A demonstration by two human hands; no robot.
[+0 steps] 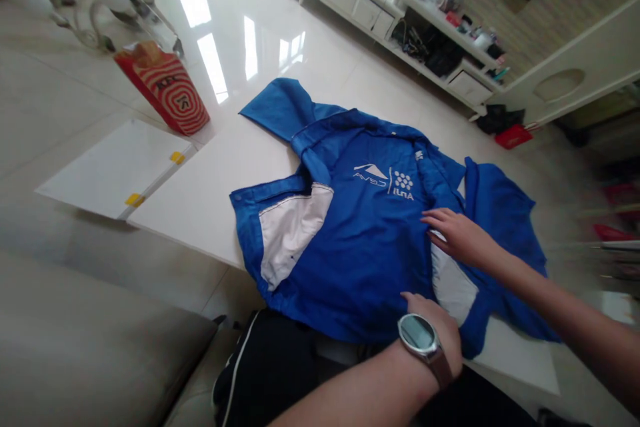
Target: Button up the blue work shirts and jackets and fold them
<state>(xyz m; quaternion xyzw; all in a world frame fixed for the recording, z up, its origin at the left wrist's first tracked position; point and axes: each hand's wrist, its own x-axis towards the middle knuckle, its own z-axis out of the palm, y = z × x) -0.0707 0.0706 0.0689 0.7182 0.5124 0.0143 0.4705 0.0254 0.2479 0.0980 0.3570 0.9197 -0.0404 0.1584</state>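
A blue jacket [370, 247] lies spread open on the white table, with white printed lettering and a logo across its middle. Pale lining panels show on both front flaps, one on the left [295, 230] and one on the right [453, 283]. My right hand [457, 235] is over the right front flap, its visible fingers stretched out and slightly apart. Closer to me, my left hand [435, 320], with a round watch [419, 333] on the wrist, rests at the lower right of the jacket. Its thumb tip shows; the other fingers are mostly hidden.
A red-striped paper bag [175, 93] stands at the far left, beside a white board [115, 163] joined by yellow tape. Beyond the table [185, 213], a low white cabinet [365, 10] holds assorted items. A sofa [85, 347] is at the lower left.
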